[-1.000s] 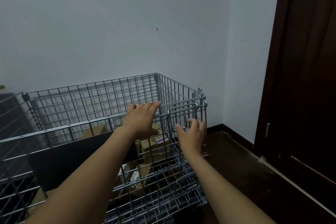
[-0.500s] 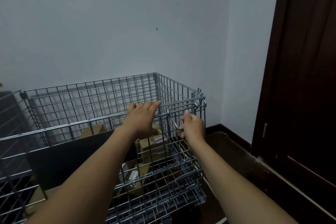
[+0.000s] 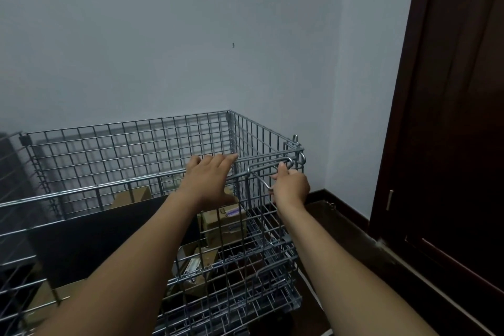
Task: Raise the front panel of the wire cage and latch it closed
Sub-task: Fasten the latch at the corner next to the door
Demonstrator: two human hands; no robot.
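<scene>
Two bare forearms reach forward from the near edge toward a wire cage (image 3: 163, 172) that stands on the floor in the corner of a room. The front panel (image 3: 261, 226) is up, its top rail level with the cage's other walls. The left hand (image 3: 207, 180) lies over that top rail (image 3: 136, 183) near its right end, fingers (image 3: 218, 159) together and draped flat rather than curled tight. The right hand (image 3: 290, 185) is clamped on the bent wire latch handle (image 3: 268, 168) at the panel's right corner, thumb and fingers pinched around it. The latch looks close to its catch on the side wall, though whether it is seated cannot be told.

The panel is judged stiff, springy steel mesh, fairly heavy, smooth and somewhat slippery; the thick top rail and the latch loop are the sound places to grip, while thin mesh wires would dig into skin and could pinch.

Inside the cage sit cardboard boxes (image 3: 222, 221) and a dark flat sheet (image 3: 95, 237), low and clear of the panel. Farther right is a dark wooden door (image 3: 450, 144), well apart; a pale wall (image 3: 163, 35) stands behind
</scene>
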